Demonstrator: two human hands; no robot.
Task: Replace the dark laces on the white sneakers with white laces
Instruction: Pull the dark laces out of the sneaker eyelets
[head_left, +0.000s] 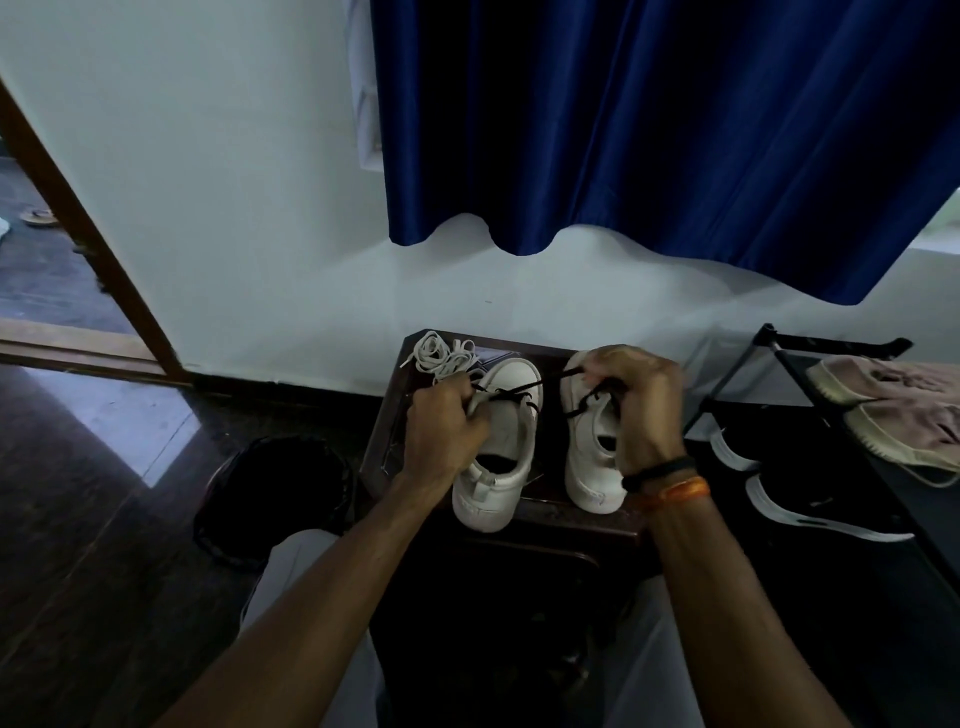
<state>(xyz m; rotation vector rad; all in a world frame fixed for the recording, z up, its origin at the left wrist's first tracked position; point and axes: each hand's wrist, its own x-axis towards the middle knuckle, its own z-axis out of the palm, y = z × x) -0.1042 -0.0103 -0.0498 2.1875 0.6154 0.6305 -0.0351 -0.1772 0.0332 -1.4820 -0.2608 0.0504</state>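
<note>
Head view: left hand (445, 428) grips the left sneaker (498, 447); right hand (636, 400) pinches its dark lace (519, 391), which should be drawn straight out, shoe steadied

Both your forearms reach forward, bare; your left hand (444, 428) fisted with fingers curled tight, your right hand (639, 402) curled too, fingertips pinching, black and orange bands on that wrist
</note>
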